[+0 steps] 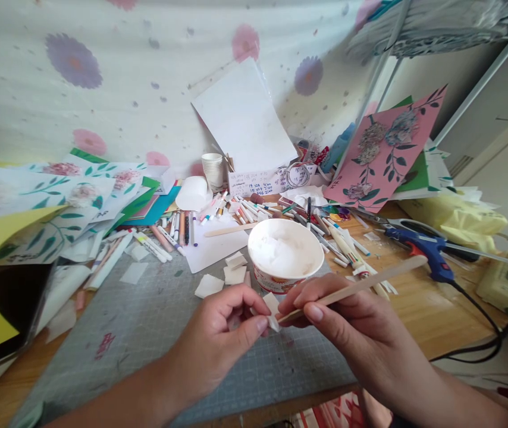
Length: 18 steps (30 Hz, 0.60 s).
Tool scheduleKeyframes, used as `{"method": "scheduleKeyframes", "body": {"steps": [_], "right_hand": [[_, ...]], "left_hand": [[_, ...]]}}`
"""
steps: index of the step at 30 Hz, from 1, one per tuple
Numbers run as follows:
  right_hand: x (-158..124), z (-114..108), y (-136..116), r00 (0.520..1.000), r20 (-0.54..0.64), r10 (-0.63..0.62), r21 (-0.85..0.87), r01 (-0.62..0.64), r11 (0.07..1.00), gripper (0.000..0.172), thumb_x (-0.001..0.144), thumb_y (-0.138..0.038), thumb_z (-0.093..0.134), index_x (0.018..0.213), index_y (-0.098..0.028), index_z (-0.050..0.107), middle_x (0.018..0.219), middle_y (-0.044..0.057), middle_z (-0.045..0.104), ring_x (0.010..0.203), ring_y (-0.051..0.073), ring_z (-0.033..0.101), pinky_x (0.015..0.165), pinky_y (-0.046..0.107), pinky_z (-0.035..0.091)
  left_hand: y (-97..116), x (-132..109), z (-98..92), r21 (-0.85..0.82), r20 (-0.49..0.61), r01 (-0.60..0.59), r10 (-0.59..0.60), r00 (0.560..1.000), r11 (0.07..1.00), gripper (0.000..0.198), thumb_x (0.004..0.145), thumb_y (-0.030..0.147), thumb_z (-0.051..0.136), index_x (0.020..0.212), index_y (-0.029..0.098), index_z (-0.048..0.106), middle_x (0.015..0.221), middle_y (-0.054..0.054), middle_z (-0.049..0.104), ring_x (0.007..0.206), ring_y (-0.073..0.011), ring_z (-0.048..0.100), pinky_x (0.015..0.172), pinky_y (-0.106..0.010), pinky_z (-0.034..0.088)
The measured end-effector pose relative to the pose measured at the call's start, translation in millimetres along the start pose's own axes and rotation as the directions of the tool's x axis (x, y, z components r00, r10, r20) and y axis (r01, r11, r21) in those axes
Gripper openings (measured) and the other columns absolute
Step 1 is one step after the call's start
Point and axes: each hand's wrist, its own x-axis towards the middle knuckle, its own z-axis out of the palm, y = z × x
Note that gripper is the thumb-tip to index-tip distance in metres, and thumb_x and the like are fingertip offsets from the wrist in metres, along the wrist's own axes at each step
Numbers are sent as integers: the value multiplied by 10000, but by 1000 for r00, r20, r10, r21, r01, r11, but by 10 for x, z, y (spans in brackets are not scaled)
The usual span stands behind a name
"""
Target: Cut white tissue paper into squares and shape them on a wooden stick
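Between finger and thumb, my left hand pinches a small white piece of paper. My right hand holds a flat wooden craft stick like a pen, slanting up to the right. The stick's lower end is at the paper piece; whether they touch is hard to make out. Just beyond both hands stands a paper bowl with a white substance inside. Several cut white paper squares lie left of the bowl on the grey cutting mat.
Many markers lie scattered behind the bowl. A blue glue gun with a black cord rests at the right. Flower-decorated sheets are piled at the left, and a pink flower card leans at the right. Stacked paper cups stand at the back.
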Motion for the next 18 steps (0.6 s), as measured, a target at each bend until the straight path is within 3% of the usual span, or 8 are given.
{"method": "scheduleKeyframes", "body": {"steps": [6,18], "right_hand": [[-14,6,4,1000,5,-19,-32,20,999,136,934,-262,519,931,-222,650,899,34,664,837,189,647,759,345,529],[-35,17,18,999,7,-34,-68,34,997,134,937,-231,514,954,-234,646,928,23,662,828,166,649,741,310,538]], "left_hand": [[15,17,6,21,-11,-23,23,1000,1000,67,789,236,604,763,177,588,688,17,594,657,-125,526,606,-220,412],[-42,-25,-11,-82,84,-52,59,995,995,99,808,271,643,870,213,590,791,28,628,738,-125,558,662,-225,410]]}}
